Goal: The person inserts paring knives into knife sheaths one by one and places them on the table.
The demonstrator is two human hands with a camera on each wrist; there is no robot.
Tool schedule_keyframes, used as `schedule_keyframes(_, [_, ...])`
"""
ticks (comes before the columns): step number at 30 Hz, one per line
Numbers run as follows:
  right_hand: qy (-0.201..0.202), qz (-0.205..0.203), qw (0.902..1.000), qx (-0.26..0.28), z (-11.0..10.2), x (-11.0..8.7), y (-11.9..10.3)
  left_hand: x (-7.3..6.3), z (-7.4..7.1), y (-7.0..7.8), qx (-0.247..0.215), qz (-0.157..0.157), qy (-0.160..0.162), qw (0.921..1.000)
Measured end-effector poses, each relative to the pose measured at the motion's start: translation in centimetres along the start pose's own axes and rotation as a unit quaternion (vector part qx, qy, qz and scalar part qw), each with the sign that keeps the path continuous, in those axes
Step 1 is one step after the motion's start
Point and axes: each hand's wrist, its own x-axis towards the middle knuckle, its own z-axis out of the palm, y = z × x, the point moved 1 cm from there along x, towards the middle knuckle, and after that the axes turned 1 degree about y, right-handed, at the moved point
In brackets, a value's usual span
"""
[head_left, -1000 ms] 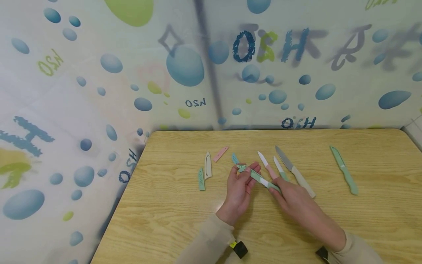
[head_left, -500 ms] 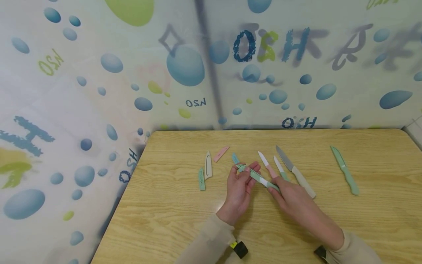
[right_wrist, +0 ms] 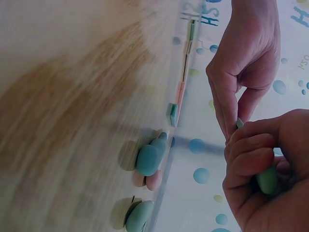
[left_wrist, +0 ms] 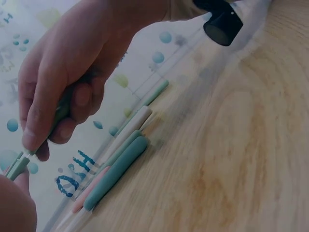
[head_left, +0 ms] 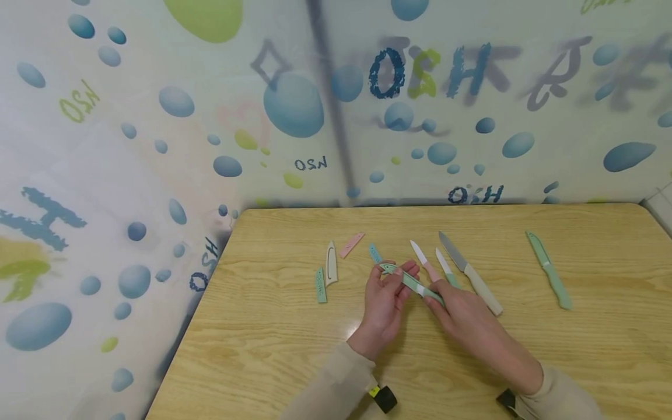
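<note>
My left hand (head_left: 383, 312) pinches a green blade sheath (head_left: 410, 282) between thumb and fingers. My right hand (head_left: 467, 312) grips the green handle (head_left: 434, 297) of a knife, most of whose blade is inside that sheath. Only a short strip of pale blade (head_left: 422, 290) shows between sheath and handle. In the right wrist view, the handle's green end (right_wrist: 267, 181) pokes out of the curled right fingers. Beyond the right hand lie a pink-handled knife (head_left: 432, 271), a small green-handled knife (head_left: 450, 276) and a larger cream-handled knife (head_left: 478, 284), all with bare blades.
Left of the hands lie a green sheath (head_left: 321, 286), a cream sheath (head_left: 331, 262), a pink sheath (head_left: 352, 245) and a blue sheath (head_left: 374, 252). A sheathed green knife (head_left: 548, 271) lies far right. The left wrist view shows a blue handle (left_wrist: 116, 174). The wooden table (head_left: 236, 350) meets a patterned wall.
The sheath and knife have closed together slightly, so less blade shows between them. My left hand has shifted a little to the right. Things lying on the table have stayed put.
</note>
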Motion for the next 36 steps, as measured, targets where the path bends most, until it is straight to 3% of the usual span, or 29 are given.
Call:
schedule_keyframes(10, [0.003,-0.002,1.0,0.002,0.1,0.1,0.4,0.0,0.3,-0.3,0.012,-0.004,0.003,0.9999])
schedule_keyframes(17, [0.017,-0.035,0.9959,-0.082,0.1,0.1,0.8,0.1,0.4,0.0,0.039,0.0,0.012,0.9991])
schedule_keyframes(21, [0.027,-0.048,0.9935,-0.099,-0.2,-0.1,1.1,0.1,0.6,0.0,0.051,-0.005,0.004,0.9987])
schedule_keyframes(28, [0.02,-0.02,0.9954,-0.092,-1.8,-0.5,2.4,0.5,0.2,0.8,0.068,-0.009,-0.016,0.9975])
schedule_keyframes(33, [0.011,0.005,0.9949,-0.1,-3.3,-0.9,3.8,1.0,-1.0,1.8,0.079,0.0,0.006,0.9968])
schedule_keyframes(36, [-0.009,0.043,0.9943,-0.097,-4.3,-0.9,4.9,1.2,-1.8,2.6,0.089,0.011,0.023,0.9957])
